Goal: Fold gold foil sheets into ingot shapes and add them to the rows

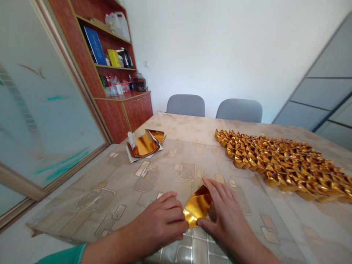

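Note:
A sheet of shiny gold foil paper (198, 206), partly folded, is between my two hands near the table's front edge. My left hand (167, 216) grips its left edge with fingers curled in. On the other side, my right hand (224, 207) pinches the paper between the thumb at the bottom and fingers at the top corner. A stack of gold foil sheets (145, 143) with white backs lies curled on the far left of the table. Rows of folded gold paper ingots (275, 161) cover the right side.
A patterned clear cover (170, 176) lies over the marble-look table. Two grey chairs (186, 105) stand at its far side. A wooden shelf cabinet (112, 113) with bottles and a kettle is at the back left, beside a frosted glass door (49, 110).

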Tool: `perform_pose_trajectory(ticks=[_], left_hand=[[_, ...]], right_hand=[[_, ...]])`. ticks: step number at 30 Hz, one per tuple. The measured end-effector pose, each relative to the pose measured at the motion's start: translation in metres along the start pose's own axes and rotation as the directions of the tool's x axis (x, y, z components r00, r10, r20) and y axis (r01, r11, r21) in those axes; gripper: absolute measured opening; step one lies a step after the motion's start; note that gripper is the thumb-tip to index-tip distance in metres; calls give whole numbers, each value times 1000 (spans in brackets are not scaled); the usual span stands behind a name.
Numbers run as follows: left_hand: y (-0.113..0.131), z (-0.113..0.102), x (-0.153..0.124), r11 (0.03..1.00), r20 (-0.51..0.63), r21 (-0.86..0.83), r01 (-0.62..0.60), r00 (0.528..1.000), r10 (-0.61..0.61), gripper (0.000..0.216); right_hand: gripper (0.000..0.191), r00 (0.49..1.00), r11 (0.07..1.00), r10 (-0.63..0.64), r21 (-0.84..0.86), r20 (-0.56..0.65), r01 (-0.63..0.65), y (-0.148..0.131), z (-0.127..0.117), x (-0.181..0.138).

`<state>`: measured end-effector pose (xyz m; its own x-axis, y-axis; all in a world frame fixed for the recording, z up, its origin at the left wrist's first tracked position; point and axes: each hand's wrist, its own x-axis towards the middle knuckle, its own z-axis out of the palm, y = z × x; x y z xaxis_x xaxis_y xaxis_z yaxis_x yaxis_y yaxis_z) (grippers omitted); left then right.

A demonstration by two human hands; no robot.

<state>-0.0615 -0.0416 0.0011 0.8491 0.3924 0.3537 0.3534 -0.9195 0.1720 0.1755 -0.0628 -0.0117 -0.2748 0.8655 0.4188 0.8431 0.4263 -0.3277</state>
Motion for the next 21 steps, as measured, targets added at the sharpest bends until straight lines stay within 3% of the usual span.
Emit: perform_pose_trajectory(ticks=[2, 6, 10, 16, 21], left_hand=[[-1, 0, 1, 1000, -14, 30, 1, 1000, 0, 13], [-6, -7, 6, 997, 5, 79, -8, 1000, 7, 13], [-9, -9, 9, 994, 8, 112, -20, 1000, 19, 14], [-8, 10, 11, 989, -19, 144, 45, 999, -42, 19], [-12, 15, 23, 995, -4, 100, 12, 1000, -12, 20]], right_hand=[[73, 998, 999, 0, 53, 66, -4, 0, -3, 3], [30, 977, 994, 2, 108, 214, -25, -6, -9, 3], [6, 959, 994, -65, 107, 276, 36, -8, -17, 1], [15, 967, 981, -118, 176, 226, 79, 4, -18, 0], [16, 976, 996, -92, 20, 198, 90, 8, -7, -4]])
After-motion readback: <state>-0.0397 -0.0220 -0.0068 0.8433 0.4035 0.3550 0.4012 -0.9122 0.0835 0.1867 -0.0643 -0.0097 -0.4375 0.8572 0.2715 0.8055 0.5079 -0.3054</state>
